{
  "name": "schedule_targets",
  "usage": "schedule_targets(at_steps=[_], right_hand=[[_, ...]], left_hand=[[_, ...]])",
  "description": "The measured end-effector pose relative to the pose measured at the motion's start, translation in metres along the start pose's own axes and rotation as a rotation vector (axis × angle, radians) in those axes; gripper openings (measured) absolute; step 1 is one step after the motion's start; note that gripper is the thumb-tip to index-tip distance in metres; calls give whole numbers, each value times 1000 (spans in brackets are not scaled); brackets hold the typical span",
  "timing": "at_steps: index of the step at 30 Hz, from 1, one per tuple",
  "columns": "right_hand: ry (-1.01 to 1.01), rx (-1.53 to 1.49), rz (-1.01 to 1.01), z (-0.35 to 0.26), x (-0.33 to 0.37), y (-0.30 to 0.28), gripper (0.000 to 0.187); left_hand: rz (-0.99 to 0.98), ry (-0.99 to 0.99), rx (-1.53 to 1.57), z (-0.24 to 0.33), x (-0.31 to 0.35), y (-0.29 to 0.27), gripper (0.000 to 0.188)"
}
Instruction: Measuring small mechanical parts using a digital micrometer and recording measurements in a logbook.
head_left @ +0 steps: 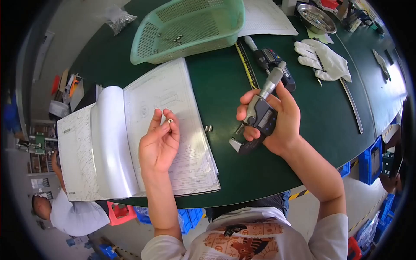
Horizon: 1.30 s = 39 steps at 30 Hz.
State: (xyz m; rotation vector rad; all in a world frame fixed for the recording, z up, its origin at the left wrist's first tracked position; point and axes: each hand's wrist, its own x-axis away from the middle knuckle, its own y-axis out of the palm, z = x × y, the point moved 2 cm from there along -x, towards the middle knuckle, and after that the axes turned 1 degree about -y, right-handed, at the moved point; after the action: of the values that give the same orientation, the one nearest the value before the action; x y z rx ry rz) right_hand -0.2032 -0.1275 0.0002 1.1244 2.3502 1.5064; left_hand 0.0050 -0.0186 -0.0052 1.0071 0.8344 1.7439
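Grey micrometers (262, 113) number two, one in right hand (286, 120).

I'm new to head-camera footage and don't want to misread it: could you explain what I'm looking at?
There is no machine here, just a person's two bare hands. The single picture comes from the left of two fisheye cameras worn on the head, looking down, so straight edges bend.

The left hand pinches a small shiny metal part between its fingertips. The right hand holds a grey micrometer with a small display.

On the dark green table lie an open folder of drawings, a pale green basket, a second measuring tool, a white glove and a metal bowl.
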Motion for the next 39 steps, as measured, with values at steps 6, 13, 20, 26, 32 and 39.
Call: schedule_targets(at_steps=[6,13,20,26,32,39], right_hand=[[-4,3,-17,-2,4,-3,56],[38,13,-15,2,3,0,59],[17,97,13,7,2,1,59],[19,140,24,8,3,5,60],[18,179,19,9,3,6,62],[21,176,5,8,7,4,62]], left_hand=[[-19,-209,297,-28,3,22,20],[30,48,325,-14,4,19,22],[-136,-13,120,-35,4,21,25],[-140,-27,-205,-44,6,28,31],[-184,-180,-595,-53,14,36,33],[-224,-160,-722,-58,18,43,30]])
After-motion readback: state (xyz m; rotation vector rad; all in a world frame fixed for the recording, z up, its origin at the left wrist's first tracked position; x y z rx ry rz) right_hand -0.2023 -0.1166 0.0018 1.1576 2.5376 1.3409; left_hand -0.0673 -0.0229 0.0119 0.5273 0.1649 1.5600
